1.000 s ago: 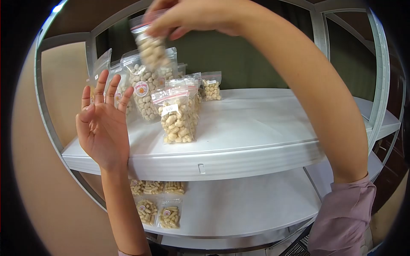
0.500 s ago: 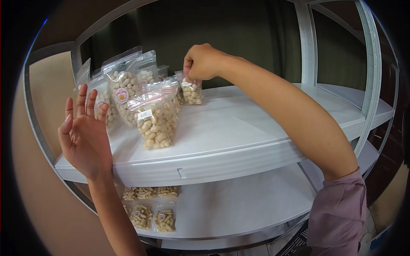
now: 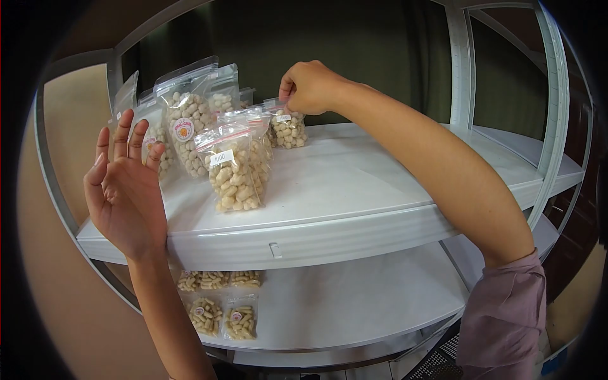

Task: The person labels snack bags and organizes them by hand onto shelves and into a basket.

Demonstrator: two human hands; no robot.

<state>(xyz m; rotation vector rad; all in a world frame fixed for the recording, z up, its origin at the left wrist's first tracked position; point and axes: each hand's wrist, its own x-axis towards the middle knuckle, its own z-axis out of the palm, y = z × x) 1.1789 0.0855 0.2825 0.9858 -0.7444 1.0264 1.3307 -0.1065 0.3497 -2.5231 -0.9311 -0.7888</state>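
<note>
My right hand (image 3: pixel 311 87) reaches to the back of the upper shelf, its fingers pinched at the top edge of a small clear bag of pale round snacks (image 3: pixel 290 132). That bag stands upright on the shelf and bears a white price label. In front of it stands another zip bag of snacks (image 3: pixel 239 180) with a white label and a red seal line. Taller snack bags, one a pouch with a round sticker (image 3: pixel 187 130), stand behind to the left. My left hand (image 3: pixel 130 196) is held palm up at the shelf's left front, fingers spread, holding nothing.
The white upper shelf (image 3: pixel 354 177) has a raised front lip and metal posts (image 3: pixel 462 69) at the back. On the lower shelf (image 3: pixel 354 304), several small snack packs (image 3: pixel 240 322) lie at the left. A dark curtain (image 3: pixel 367 44) hangs behind.
The view has shifted slightly, so the shelf and bags appear a little higher and further right. My right hand stays at the small bag's top; my left hand remains spread.
</note>
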